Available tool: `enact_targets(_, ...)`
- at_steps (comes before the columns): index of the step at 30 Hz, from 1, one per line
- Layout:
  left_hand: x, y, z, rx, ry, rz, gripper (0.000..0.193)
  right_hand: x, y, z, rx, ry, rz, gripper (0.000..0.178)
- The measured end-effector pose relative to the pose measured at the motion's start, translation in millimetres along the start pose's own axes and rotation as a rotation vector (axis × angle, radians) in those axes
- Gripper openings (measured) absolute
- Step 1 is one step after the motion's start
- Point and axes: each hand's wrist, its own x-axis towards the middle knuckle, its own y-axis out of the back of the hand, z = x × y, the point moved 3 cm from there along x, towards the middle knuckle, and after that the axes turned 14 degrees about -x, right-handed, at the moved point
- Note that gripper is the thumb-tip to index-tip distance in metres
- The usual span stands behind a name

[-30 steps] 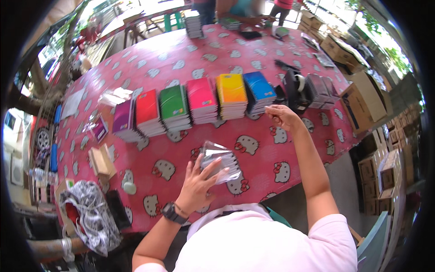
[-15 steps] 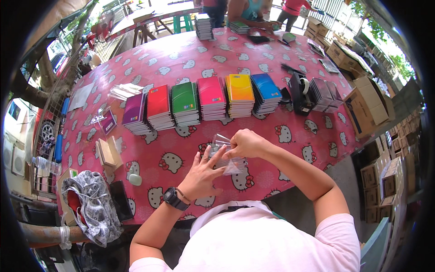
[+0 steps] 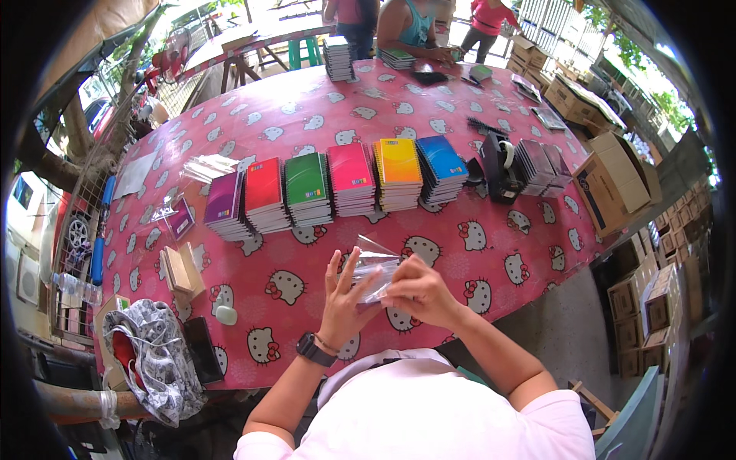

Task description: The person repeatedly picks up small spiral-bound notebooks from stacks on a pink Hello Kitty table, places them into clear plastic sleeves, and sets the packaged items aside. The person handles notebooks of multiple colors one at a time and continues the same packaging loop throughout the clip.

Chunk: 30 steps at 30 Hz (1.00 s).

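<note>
In front of me, a crinkled clear plastic bag catches the light between my hands. My left hand grips it from the left, its fingers stretched up along the plastic. At the bag's right side, my right hand pinches the near edge between thumb and curled fingers. Beyond them stands a row of spiral notebook stacks: purple, red, green, pink, yellow and blue. Neither hand touches the notebooks.
A black tape dispenser and wrapped dark notebooks stand at right. Clear sleeves, a wrapped purple notebook, a wooden holder and a patterned cloth bag lie left. Other people are at the far side.
My right hand has moved from the bag's top edge down to its near right side. My left hand has turned more upright around the plastic. The view has shifted slightly.
</note>
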Motion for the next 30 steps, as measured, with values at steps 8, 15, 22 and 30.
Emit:
enact_targets(8,9.1,6.5,-6.8,-0.496,0.456,-0.063,0.082,-4.4,-46.8,53.5,0.625,-0.696,-0.198,0.026)
enact_targets(15,16.6,9.3,6.8,-0.22,0.017,-0.053,0.047,-7.6,-3.0,22.4,0.209,-0.105,-0.1,0.035)
enact_targets(22,-4.9,-1.0,-3.1,-0.296,0.033,0.103,0.032,-28.0,-30.2,14.3,-0.146,-0.046,0.059,0.038)
enact_targets(30,8.7,1.9,1.4,-0.455,0.305,0.246,0.059,-15.9,-36.6,13.7,-0.058,-0.355,0.026,0.028)
